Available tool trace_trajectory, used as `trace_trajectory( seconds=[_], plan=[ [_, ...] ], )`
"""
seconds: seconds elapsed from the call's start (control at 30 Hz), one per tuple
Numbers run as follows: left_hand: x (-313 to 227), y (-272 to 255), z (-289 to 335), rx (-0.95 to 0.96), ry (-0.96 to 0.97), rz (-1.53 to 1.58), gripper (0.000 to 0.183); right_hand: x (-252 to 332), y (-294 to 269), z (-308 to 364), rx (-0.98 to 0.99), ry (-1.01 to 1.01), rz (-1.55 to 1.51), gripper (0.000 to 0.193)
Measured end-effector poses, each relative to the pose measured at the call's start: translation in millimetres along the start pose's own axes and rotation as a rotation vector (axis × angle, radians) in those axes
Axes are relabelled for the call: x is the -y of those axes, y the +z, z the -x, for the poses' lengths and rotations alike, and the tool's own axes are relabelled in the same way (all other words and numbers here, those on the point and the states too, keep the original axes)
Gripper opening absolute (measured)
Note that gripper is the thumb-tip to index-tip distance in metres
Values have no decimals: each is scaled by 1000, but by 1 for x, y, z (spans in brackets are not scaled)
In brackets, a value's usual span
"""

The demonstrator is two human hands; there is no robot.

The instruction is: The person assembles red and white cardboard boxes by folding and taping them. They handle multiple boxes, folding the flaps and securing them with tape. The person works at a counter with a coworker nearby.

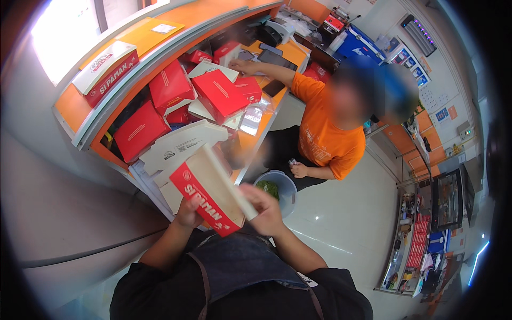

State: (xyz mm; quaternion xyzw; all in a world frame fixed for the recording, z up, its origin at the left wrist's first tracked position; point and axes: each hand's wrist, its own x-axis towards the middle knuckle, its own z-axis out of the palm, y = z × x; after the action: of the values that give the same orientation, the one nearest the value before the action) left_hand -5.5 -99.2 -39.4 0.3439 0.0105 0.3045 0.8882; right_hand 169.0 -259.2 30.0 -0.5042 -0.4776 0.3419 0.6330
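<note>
In front of my body I hold a red and white cardboard food box, tilted, with its pale inside showing. My left hand is closed on its left end, the thumb lying on the red side. At the box's right edge, my right hand has its fingers along the upright white flap; motion blurs them slightly. Just beyond lies a flat white unfolded box blank on the counter. Several folded red boxes are piled behind it.
Across the counter's right side sits a co-worker in an orange shirt, one hand reaching among the boxes. A pale bucket with green contents stands on the floor. One box rests on the upper ledge. Shelves stand far right.
</note>
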Motion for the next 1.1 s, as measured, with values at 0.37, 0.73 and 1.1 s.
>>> trace_trajectory(
  seconds=[0.37,0.73,1.1],
  plan=[
    [-41,25,-19,-459,152,255,68,-7,-16,-20,-135,110,353,37],
    [-66,65,-44,-401,73,283,70,21,15,-54,91,-426,683,58],
    [-59,40,-42,-160,79,486,71,3,24,-48,160,-659,807,90]
  ],
)
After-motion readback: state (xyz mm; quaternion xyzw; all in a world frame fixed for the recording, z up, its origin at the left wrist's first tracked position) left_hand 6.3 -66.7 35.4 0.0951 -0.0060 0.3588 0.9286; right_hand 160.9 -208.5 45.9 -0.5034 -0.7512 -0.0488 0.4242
